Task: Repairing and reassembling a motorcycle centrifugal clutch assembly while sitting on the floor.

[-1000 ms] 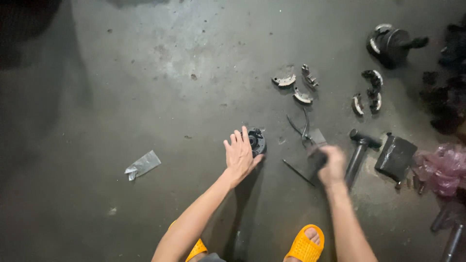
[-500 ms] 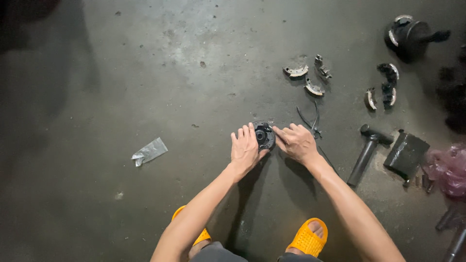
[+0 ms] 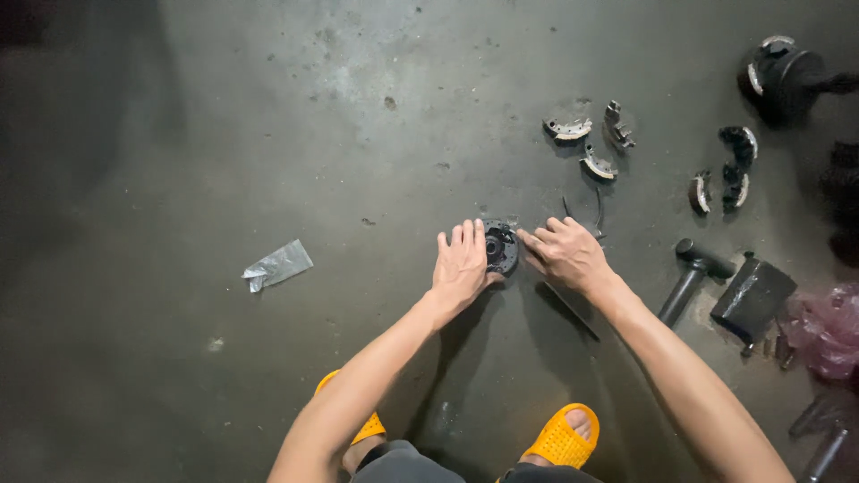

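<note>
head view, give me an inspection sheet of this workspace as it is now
surface: dark stained concrete floor, scuffed and spotted.
job's things: round black metal part lying flat on the floor between both hands.
clutter: curved shoe-like pieces scattered beyond it; black hammer; black block; crumpled clear plastic wrapper; pink bag at the right edge.
grippers: left hand rests flat against the part's left side; right hand touches its right side with its fingers.
cables: thin dark wire pieces by the right hand.
surroundings: orange sandals on the person's feet; black drum-shaped part top right.
</note>
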